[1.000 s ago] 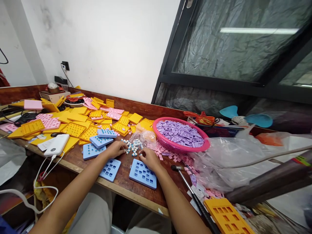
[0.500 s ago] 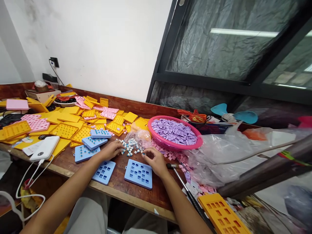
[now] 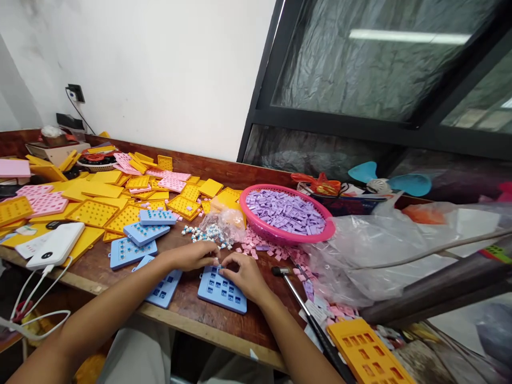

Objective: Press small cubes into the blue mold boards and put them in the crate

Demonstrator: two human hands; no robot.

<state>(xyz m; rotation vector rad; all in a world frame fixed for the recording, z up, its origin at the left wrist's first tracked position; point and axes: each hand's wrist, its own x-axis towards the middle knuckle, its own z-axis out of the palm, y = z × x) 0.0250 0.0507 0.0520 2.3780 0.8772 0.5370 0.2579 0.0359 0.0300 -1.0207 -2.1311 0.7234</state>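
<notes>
left hand point(image 3: 199, 256) and right hand point(image 3: 245, 273) nearly meet, grip unclear, over the far edge of a blue square-holed panel point(image 3: 222, 292) on the bench point(image 3: 260, 332), hiding holes, so blue-and-white switches point(image 3: 205, 233) pressed in unseen could sit crooked.

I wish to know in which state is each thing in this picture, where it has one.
Left hand: fingers bent, grip unclear
Right hand: fingers bent, grip unclear
Rightmost blue plate: flat, square holes facing up
Three blue plates: stacked, overlapping
White-and-blue parts: loose, heaped
Pink basket: filled with purple pieces
White device: cable plugged in
</notes>
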